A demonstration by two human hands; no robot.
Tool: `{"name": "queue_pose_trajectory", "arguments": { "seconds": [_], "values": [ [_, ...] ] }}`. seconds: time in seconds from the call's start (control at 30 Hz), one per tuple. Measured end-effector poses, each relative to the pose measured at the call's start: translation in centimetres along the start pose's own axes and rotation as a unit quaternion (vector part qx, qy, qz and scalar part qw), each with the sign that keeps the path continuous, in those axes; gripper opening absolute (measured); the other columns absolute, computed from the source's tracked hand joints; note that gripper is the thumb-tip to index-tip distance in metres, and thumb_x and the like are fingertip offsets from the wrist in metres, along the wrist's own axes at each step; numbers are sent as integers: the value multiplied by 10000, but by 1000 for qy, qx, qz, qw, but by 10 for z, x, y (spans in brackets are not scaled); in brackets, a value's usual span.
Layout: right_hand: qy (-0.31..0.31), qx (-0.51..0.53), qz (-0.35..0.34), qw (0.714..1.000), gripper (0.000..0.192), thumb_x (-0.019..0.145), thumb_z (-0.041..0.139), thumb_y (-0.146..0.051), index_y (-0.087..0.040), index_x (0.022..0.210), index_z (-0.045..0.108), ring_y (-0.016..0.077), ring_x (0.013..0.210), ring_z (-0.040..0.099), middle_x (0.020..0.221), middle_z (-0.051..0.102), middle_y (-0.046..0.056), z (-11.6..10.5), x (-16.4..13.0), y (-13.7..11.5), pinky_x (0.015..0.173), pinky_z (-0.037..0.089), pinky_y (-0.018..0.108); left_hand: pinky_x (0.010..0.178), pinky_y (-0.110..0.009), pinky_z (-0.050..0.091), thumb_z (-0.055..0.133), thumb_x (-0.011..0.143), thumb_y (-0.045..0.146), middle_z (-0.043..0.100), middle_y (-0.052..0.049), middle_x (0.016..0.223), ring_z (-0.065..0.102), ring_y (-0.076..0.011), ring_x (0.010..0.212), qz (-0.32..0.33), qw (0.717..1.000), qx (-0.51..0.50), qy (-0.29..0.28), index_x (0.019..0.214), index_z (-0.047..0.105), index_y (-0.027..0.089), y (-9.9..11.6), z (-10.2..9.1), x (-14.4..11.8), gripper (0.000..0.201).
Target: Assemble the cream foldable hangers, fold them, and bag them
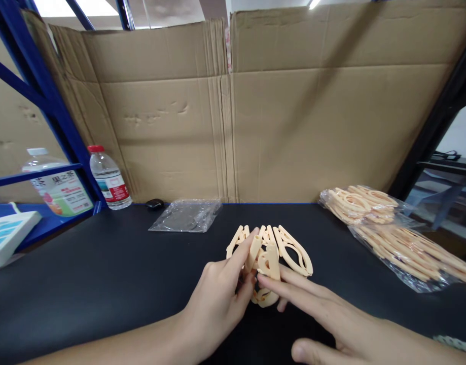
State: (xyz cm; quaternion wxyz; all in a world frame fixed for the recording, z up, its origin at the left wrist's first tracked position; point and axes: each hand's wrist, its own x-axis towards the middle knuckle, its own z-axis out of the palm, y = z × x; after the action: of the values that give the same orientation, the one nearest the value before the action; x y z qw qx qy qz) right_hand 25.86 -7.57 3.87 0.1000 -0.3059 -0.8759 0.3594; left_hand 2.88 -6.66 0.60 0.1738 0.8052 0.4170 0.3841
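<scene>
My left hand (216, 295) is closed, fingers and thumb gripping a cream plastic folding hanger (272, 262) that is tilted up above the table. My right hand (327, 310) reaches in from the right with fingers stretched out and thumb spread apart; its fingertips rest against the hanger's near right side. Just behind lie several folded hangers (303, 256) of the same cream plastic on the black tabletop (114, 284), partly hidden by my left hand and the held piece.
Clear bags of cream hangers (411, 248) lie at the right. A flat clear plastic bag (187, 215), a small black object (154, 204) and a red-capped water bottle (110, 180) are along the back left. Cardboard (164, 116) walls off the rear; a blue frame (46, 96) stands left.
</scene>
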Motion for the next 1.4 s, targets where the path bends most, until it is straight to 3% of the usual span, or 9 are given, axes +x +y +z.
{"name": "queue_pose_trajectory", "arguments": {
  "seconds": [0.33, 0.47, 0.6, 0.7, 0.83, 1.07, 1.2, 1.3, 1.4],
  "values": [
    [52, -7, -11, 999, 528, 916, 492, -435, -394, 1424, 353, 271, 1405, 250, 1520, 315, 0, 1, -2, 9, 1116, 277, 497, 655, -229, 529, 489, 921, 186, 668, 15, 823, 633, -125, 674, -10, 996, -62, -70, 1292, 484, 249, 9, -6, 5, 377],
    [131, 27, -31, 990, 470, 903, 522, -420, -357, 1364, 461, 281, 1351, 352, 1446, 423, 48, -2, 1, 14, 1096, 314, 489, 697, -246, 563, 557, 892, 231, 647, -38, 1136, 655, -152, 853, 8, 992, -79, -98, 1429, 293, 300, 11, -10, 6, 603],
    [260, 106, -19, 959, 394, 914, 482, -446, -249, 1252, 531, 218, 986, 598, 1065, 613, 72, -23, 6, 33, 833, 512, 359, 1019, -402, 457, 558, 882, 240, 394, -58, 1472, 487, -223, 1248, 46, 996, 24, -69, 1478, 113, 340, 0, -13, 4, 751],
    [322, 49, 73, 943, 358, 909, 432, -518, -207, 1052, 541, 160, 688, 550, 775, 559, 4, -44, 6, 52, 630, 483, 294, 1103, -451, 357, 529, 883, 221, 379, -61, 1480, 379, -244, 1339, 65, 988, 118, -79, 1472, 173, 309, -8, -16, 4, 694],
    [250, -90, 168, 949, 379, 903, 376, -558, -203, 953, 501, 195, 719, 552, 774, 566, 18, -54, 4, 69, 674, 472, 337, 1075, -460, 396, 518, 885, 239, 434, -68, 1435, 408, -254, 1313, 90, 978, 169, -83, 1451, 229, 297, -13, -16, 3, 638],
    [205, -157, 180, 949, 560, 930, 301, -578, -174, 1282, 464, 275, 1065, 581, 1135, 626, 118, -47, -9, 57, 923, 460, 425, 1092, -517, 345, 523, 884, 305, 379, -76, 1484, 333, -291, 1361, 88, 967, 210, -118, 1467, 233, 290, -17, -13, -2, 652],
    [197, -226, 130, 945, 663, 919, 360, -581, -192, 1454, 320, 314, 1385, 273, 1515, 303, 126, -34, -22, 48, 1121, 250, 510, 1102, -594, 257, 551, 861, 381, 340, -47, 1515, 276, -325, 1392, 63, 960, 244, -125, 1473, 219, 342, -12, -5, -9, 697],
    [154, -257, 102, 949, 670, 914, 398, -572, -312, 1494, 189, 333, 1436, 59, 1581, 112, 49, -17, -27, 45, 1126, 146, 581, 1090, -649, 192, 593, 818, 450, 270, -30, 1544, 204, -361, 1410, 33, 953, 276, -120, 1469, 183, 398, -7, 3, -13, 772],
    [108, -266, 93, 954, 670, 914, 395, -577, -360, 1490, 132, 340, 1435, 5, 1582, 69, 40, -5, -21, 43, 1109, 109, 619, 1053, -703, 172, 506, 836, 575, 162, -51, 1569, 115, -409, 1414, 14, 945, 282, -166, 1472, 138, 407, -5, 6, -8, 754]
  ]
}}
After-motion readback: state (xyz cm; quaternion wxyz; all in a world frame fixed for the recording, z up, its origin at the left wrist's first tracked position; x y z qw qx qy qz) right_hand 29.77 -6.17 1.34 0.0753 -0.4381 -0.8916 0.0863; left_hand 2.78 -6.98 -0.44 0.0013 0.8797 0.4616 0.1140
